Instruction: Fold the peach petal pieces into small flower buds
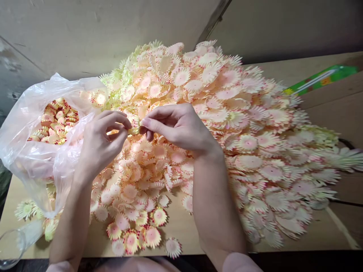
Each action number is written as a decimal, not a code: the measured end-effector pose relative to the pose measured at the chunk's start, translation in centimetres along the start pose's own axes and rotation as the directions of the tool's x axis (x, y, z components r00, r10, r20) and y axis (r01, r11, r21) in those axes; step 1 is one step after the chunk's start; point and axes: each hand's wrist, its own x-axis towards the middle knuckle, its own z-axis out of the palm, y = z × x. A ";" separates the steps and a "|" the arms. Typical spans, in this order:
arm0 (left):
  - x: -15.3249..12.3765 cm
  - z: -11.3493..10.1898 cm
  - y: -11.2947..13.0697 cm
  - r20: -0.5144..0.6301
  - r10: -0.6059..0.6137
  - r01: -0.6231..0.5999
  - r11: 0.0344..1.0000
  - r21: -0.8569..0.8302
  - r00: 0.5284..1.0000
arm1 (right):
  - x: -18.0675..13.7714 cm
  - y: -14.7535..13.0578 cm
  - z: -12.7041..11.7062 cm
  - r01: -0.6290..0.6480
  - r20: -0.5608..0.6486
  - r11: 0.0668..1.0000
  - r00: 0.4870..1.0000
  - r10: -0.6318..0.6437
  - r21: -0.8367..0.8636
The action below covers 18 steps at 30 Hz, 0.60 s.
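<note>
Pale wood makes up the tabletop [320, 230], and nearly all of it lies under a heap of fabric petal discs [244, 124], cream and peach with pink centres. The heap spreads from the centre out to 3 o'clock and up to 12 o'clock, with far too many discs to count. At 9 o'clock one clear plastic bag [31, 158] lies open, and the smaller cupped blossoms [56, 119] inside it are also past counting. One green packet [323, 78] lies at 2 o'clock beyond the heap. One clear glass rim [10, 245] shows at 8 o'clock, at the table's near corner. A few loose discs lie apart at 6 o'clock. The heap crowds right up under both wrists, and the bag's edge touches the left hand's back.

The left hand [98, 145] is curled, thumb and forefinger pressed together on one small blossom piece [134, 126]. The right hand [178, 128] meets it from the other side, its fingertips pinching the same piece and its other fingers folded. The piece sits just left of centre, above the heap, held between the two hands.
</note>
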 end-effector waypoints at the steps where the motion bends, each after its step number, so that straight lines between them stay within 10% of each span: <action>1: 0.0 0.0 0.0 0.010 0.002 -0.002 1.000 0.010 1.000 | 0.0 0.1 0.0 0.000 0.002 1.000 1.000 0.000 0.004; 18: -0.3 0.2 0.3 0.002 0.049 -0.049 0.999 -0.009 0.999 | 0.1 0.2 0.3 -0.018 0.026 0.998 1.000 0.016 0.058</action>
